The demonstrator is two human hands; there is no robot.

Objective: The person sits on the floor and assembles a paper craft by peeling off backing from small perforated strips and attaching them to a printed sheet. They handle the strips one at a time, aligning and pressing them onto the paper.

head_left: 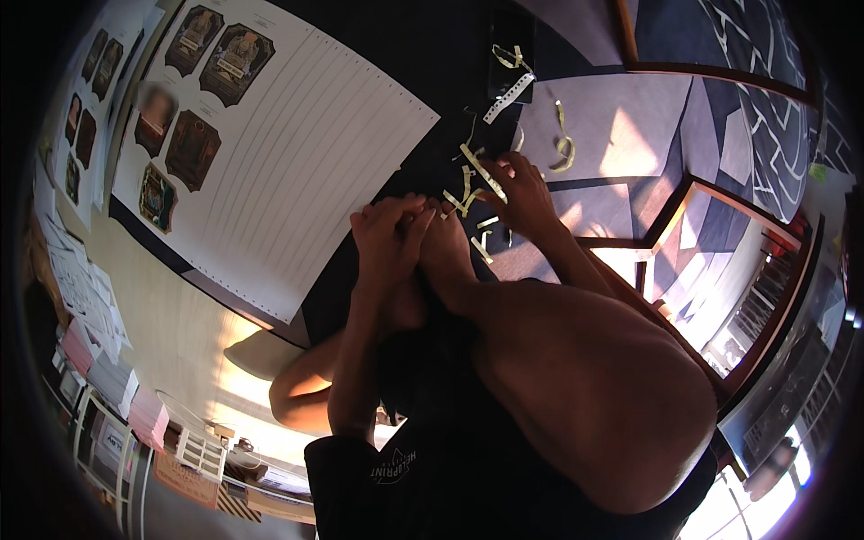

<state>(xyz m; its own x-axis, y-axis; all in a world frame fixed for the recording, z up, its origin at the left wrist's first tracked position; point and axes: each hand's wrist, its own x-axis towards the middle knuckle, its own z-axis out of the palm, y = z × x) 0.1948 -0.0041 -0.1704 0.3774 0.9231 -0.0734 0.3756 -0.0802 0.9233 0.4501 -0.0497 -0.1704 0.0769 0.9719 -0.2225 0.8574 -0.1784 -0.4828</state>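
Observation:
Pale yellow paper strips lie scattered on the dark surface in front of me. My right hand (519, 193) bends over them, its fingers closed on one long strip (480, 169) that slants down under the fingertips. To the left, my left hand (385, 236) has its fingers curled against the toes of my bare foot (443, 241); whether something small sits in those fingers is hidden. A large white sheet (306, 126) lies left of my hands, with rows of cut lines and dark ornate label pictures (193, 148) at its far left.
A dark flat device (511, 56) lies at the far side, with a white perforated strip (509, 97) at its near end. A curled yellow strip (564, 151) rests on the patterned cloth (598, 135). Wooden frame bars (670, 216) stand at the right. Stacked papers (112, 378) fill the lower left.

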